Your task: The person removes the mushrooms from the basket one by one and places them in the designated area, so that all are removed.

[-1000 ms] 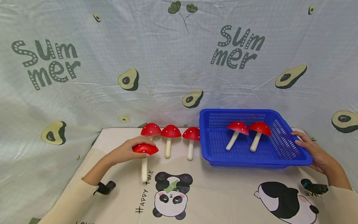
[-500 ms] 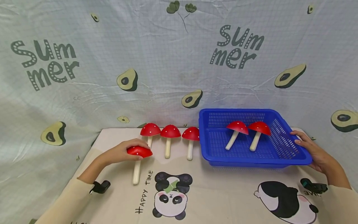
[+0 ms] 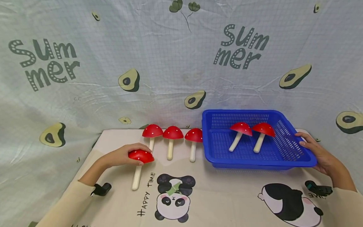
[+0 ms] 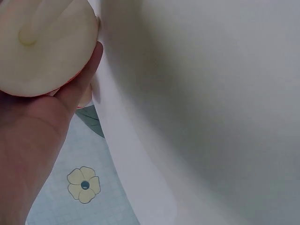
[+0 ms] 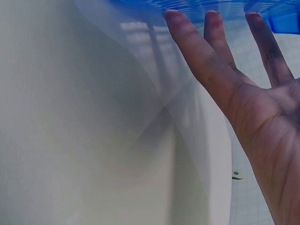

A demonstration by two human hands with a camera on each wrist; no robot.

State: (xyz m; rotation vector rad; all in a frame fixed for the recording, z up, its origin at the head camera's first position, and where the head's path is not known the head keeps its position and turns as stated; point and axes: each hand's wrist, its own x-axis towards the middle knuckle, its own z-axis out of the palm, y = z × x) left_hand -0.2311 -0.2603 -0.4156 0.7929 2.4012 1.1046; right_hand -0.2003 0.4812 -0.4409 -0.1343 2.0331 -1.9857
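Observation:
My left hand [image 3: 124, 155] grips a toy mushroom [image 3: 141, 156] by its red, white-dotted cap, its pale stem slanting down towards me. In the left wrist view, the cap's cream underside [image 4: 51, 61] faces the camera beside the thumb. Behind that hand stand three similar mushrooms in a row: a left one [image 3: 152, 130], a middle one [image 3: 173, 133] and a right one [image 3: 193, 135] beside the blue basket [image 3: 208, 154]. My right hand [image 3: 320, 154] holds the basket's right rim; its fingertips [image 5: 213, 16] touch the blue plastic in the right wrist view.
Two more mushrooms lie inside the basket, a left one [image 3: 241, 128] and a right one [image 3: 263, 130]. A cream cloth with panda prints [image 3: 173, 201] covers the table. A patterned curtain [image 3: 170, 56] hangs directly behind it.
My left hand has carried the gripped mushroom left and slightly towards me, away from the row, and its stem slants more. The right hand and basket stay in place.

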